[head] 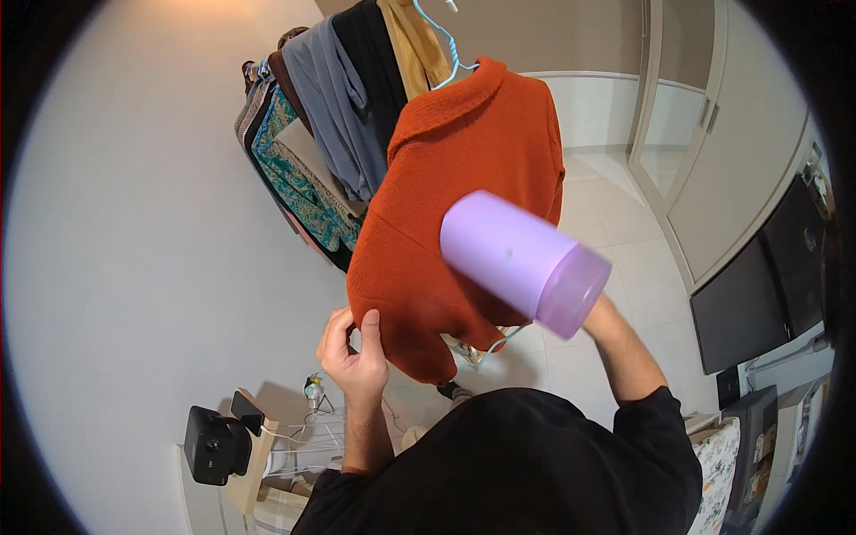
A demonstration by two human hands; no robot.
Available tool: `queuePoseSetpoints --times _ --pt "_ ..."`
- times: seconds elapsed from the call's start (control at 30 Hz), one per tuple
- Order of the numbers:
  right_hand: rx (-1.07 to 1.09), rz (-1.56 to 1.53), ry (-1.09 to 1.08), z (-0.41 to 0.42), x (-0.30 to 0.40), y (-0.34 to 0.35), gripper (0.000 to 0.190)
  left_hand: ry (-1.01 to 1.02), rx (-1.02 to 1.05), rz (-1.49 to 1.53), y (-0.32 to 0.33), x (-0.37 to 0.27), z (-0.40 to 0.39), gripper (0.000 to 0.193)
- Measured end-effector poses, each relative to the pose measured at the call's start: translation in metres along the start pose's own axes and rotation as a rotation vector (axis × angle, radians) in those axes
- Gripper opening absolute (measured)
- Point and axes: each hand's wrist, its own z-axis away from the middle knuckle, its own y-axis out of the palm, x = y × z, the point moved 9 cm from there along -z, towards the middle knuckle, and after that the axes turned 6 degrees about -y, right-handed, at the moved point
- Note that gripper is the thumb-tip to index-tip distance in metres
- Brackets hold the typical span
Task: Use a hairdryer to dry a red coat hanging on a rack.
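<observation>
An orange-red wool coat (428,254) hangs in front of me on a light blue hanger (454,53). My left hand (354,351) pinches the coat's left edge near a sleeve, thumb on top of the cloth. Before the coat's middle is a purple cylindrical appliance (511,254), which looks like a handheld garment steamer with a translucent tank (574,291). It is tilted and slightly blurred. My right forearm (625,354) reaches up behind it and holds it up; the hand itself is hidden by its body. A pale green cord (498,344) shows below the coat.
More garments (328,107) hang on a rack at the upper left, against a wall. A black projector-like device (214,445) stands by a wooden board at lower left, near a white wire rack (321,435). A wardrobe (742,154) and a black screen (742,307) line the right.
</observation>
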Motion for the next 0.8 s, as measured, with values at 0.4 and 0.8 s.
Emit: queuePoseSetpoints --times 0.4,0.8 --pt "-0.038 -0.054 0.178 0.022 -0.029 -0.007 0.052 -0.04 -0.007 -0.011 0.0 0.004 0.001 0.008" --pt "-0.054 -0.039 0.142 0.043 0.002 0.065 0.052 -0.057 -0.033 0.009 -0.002 0.013 0.002 0.01"
